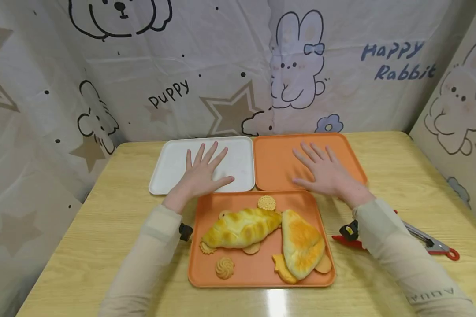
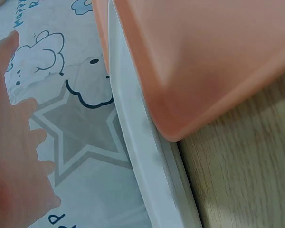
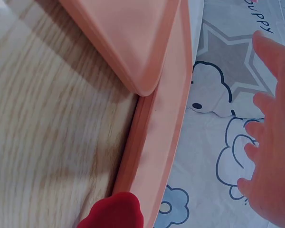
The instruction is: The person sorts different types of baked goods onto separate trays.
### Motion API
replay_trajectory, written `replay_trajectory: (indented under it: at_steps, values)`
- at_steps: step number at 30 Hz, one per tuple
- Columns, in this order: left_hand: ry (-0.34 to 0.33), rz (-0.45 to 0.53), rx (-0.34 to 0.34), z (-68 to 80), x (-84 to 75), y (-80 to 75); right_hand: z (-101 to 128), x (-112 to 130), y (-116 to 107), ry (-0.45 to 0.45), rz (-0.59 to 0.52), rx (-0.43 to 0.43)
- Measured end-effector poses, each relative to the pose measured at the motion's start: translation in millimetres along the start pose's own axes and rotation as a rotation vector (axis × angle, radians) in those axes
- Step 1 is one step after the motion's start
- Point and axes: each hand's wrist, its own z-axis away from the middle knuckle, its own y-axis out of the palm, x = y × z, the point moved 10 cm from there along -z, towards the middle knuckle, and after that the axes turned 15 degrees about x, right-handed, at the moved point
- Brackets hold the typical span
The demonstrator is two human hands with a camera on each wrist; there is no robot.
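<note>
My left hand (image 1: 202,174), palm down with fingers spread, is over the white tray (image 1: 239,163) and holds nothing. Likewise spread and holding nothing, my right hand (image 1: 327,174) is over the back orange tray (image 1: 271,158). Nearer me lies the front orange tray (image 1: 258,275). On it are a braided bread loaf (image 1: 242,226) and a triangular bread (image 1: 301,242). A swirl cookie (image 1: 224,268) sits at its front left, a round cracker (image 1: 266,203) at its back edge. More cookies stick out partly hidden beneath both breads. In each wrist view the fingers are apart from the trays.
Red-tipped metal tongs (image 1: 426,237) lie on the wooden table (image 1: 99,233) at the right, partly hidden by my right sleeve. A printed cloth (image 1: 222,57) stands behind the table and along its sides. Both back trays lie side by side, close to the cloth.
</note>
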Motion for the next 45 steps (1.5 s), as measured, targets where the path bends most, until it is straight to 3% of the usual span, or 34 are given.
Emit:
replay_trajectory:
  at_steps: [13, 24, 34, 41, 45]
  values:
    - [-0.005, -0.002, -0.011, 2.0, -0.1, -5.2, 9, 1, -11, -0.025, -0.021, -0.035]
    - [-0.010, 0.061, 0.014, 23.3, 12.6, 3.3, 35, -9, -7, 0.001, -0.073, -0.036]
    - [0.082, 0.314, -0.016, 54.5, 26.1, 11.6, 66, -26, -2, 0.013, -0.109, -0.070]
    - [0.068, 0.468, -0.006, 73.5, 39.3, 28.1, 89, -31, 10, -0.005, -0.174, -0.018]
    - [0.066, 0.549, 0.040, 78.7, 44.8, 39.6, 103, -39, 20, 0.011, -0.243, 0.025]
